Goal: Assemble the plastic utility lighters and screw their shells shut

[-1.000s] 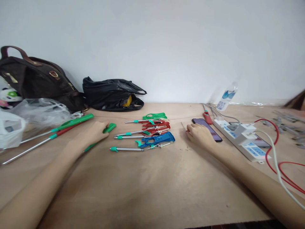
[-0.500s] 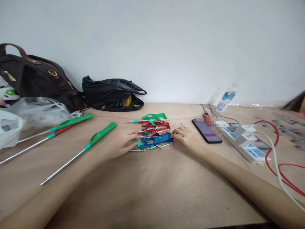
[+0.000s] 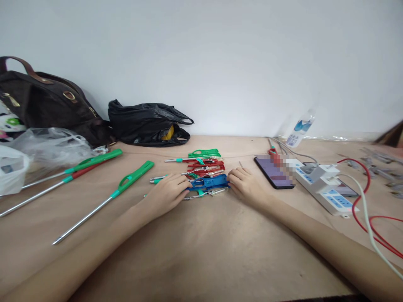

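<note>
A blue lighter casing (image 3: pixel 211 182), the handle of a long-necked gas lighter, lies across the middle of the table with a hand at each end. My left hand (image 3: pixel 170 191) has its fingers closed on the left end, covering it. The fingers of my right hand (image 3: pixel 243 181) pinch the right end. Just below the blue casing are loose inner lighter parts (image 3: pixel 217 192) with thin white wires. Behind it lie red lighter casings (image 3: pixel 206 168) with metal tubes, and farthest back a green casing (image 3: pixel 204 153).
Assembled green lighters (image 3: pixel 136 175) with long metal necks lie at left. A black plastic bag (image 3: pixel 145 123) and a dark backpack (image 3: pixel 53 105) stand behind. To the right are a phone (image 3: pixel 272 173), a power strip (image 3: pixel 333 201), red cable (image 3: pixel 367 180) and a tilted bottle (image 3: pixel 299 129).
My left hand has moved a little right, onto the left end of the blue casing. My right hand has stayed at the other end.
</note>
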`<action>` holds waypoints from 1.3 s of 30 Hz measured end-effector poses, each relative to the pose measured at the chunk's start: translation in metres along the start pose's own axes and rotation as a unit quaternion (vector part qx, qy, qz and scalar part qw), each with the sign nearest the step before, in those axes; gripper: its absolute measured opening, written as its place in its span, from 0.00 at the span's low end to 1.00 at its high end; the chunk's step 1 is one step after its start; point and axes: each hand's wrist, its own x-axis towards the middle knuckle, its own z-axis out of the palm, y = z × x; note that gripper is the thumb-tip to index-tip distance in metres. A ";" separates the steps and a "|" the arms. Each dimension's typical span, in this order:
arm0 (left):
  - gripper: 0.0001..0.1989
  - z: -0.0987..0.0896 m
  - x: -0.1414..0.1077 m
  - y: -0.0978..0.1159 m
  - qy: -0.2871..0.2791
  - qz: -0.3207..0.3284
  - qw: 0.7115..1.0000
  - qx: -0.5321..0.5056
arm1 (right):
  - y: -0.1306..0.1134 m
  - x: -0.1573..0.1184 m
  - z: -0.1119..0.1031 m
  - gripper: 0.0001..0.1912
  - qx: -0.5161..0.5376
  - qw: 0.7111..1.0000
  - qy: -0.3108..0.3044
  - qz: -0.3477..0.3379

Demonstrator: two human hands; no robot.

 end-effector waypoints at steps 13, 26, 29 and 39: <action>0.13 -0.002 0.000 -0.005 0.011 -0.010 1.000 -0.025 | 0.002 0.000 -0.007 0.10 0.013 0.998 -0.059 -0.006; 0.15 0.001 0.000 -0.007 0.015 -0.051 0.997 -0.053 | 0.011 0.005 -0.044 0.05 0.203 0.973 -0.017 0.109; 0.14 0.002 -0.001 -0.007 0.012 -0.056 0.997 -0.055 | 0.008 0.003 -0.051 0.07 0.114 0.992 0.001 0.050; 0.14 -0.001 -0.001 -0.005 0.020 -0.051 0.998 -0.045 | 0.006 -0.015 -0.045 0.10 -0.077 0.986 0.071 -0.132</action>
